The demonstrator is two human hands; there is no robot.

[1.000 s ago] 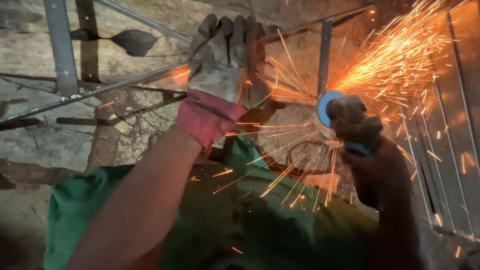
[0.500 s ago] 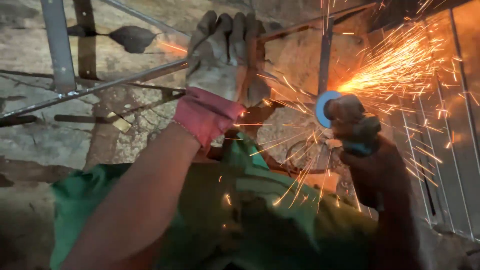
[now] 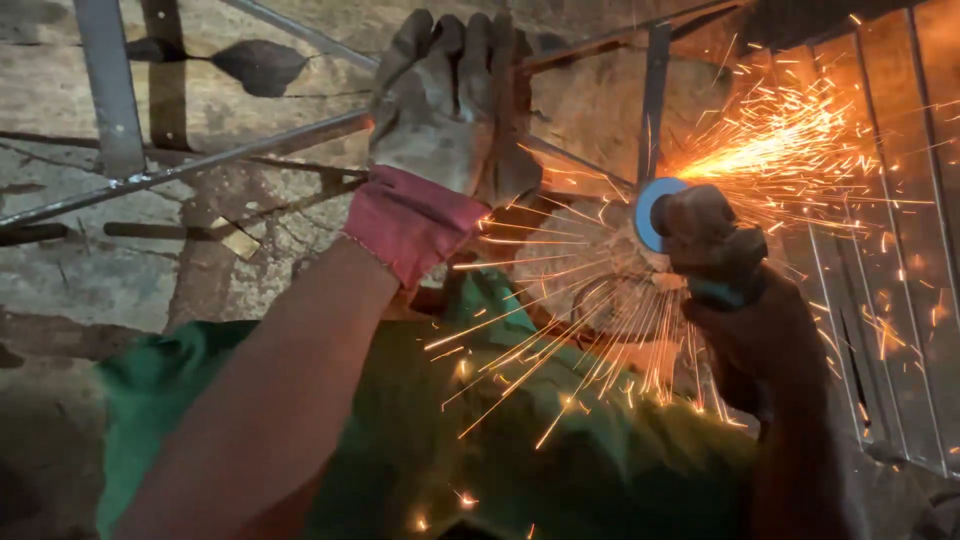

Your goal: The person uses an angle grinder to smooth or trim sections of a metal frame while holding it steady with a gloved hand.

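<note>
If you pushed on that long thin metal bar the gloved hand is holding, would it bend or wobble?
The long thin grey metal bar would probably feel stiff, since it looks like solid steel. Being so slender over a long span, it might spring slightly. The left hand, in a worn grey glove with a pink cuff, grips it, which likely steadies it.

One head-worn camera looks steeply down, close over both forearms and the metal frame [image 3: 200, 165].

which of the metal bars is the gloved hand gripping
The left hand in its grey glove grips the thin slanted bar that runs from the left edge up to the glove. The wide upright bar at top left and the upright bar by the sparks stand untouched.
</note>
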